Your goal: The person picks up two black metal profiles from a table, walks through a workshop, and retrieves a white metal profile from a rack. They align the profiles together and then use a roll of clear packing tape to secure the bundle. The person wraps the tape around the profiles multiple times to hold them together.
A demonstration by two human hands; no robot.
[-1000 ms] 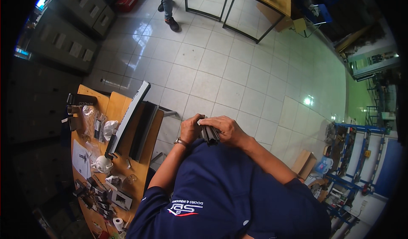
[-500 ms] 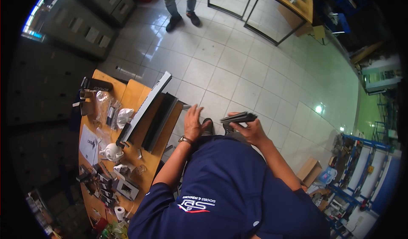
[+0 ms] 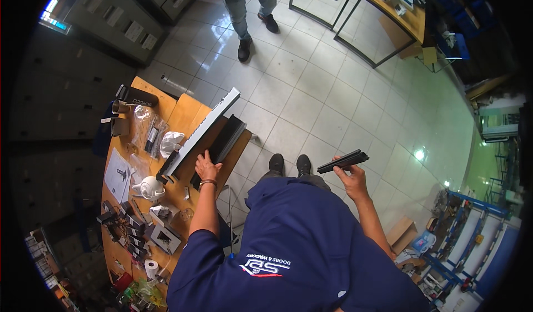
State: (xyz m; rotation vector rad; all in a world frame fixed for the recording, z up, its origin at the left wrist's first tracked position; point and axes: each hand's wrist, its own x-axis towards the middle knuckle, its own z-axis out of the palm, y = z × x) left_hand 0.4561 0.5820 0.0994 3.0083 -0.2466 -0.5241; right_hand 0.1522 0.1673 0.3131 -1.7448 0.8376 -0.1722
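The person stands at the edge of a wooden worktop (image 3: 177, 117) that lies at their nine o'clock. The right hand (image 3: 351, 180) is closed around one end of a short black profile (image 3: 343, 161), thumb and fingers pinching it, and holds it in the air over the tiled floor (image 3: 333, 90), well apart from the worktop, at about one o'clock from the body. The left hand (image 3: 206, 169) lies flat, fingers lightly spread, on the near end of a dark channel (image 3: 221, 145) on the worktop; it grips nothing that can be seen. Just beside the channel, toward ten o'clock, lies a long pale bar (image 3: 200, 131), touching or nearly touching it; which, I cannot tell. Farther along the worktop are clear bags (image 3: 150, 129), a sheet of paper (image 3: 118, 174), a white kettle-like vessel (image 3: 150, 188) and a cluster of small dark fittings (image 3: 125, 223). Judgement on progress: the short piece is in hand but not mated to anything; the long sections lie loose and unjoined. The work appears to be at an early or middle stage, with fitting and fastening outstanding. A second person's legs (image 3: 250, 6) stand at twelve o'clock, uninvolved.
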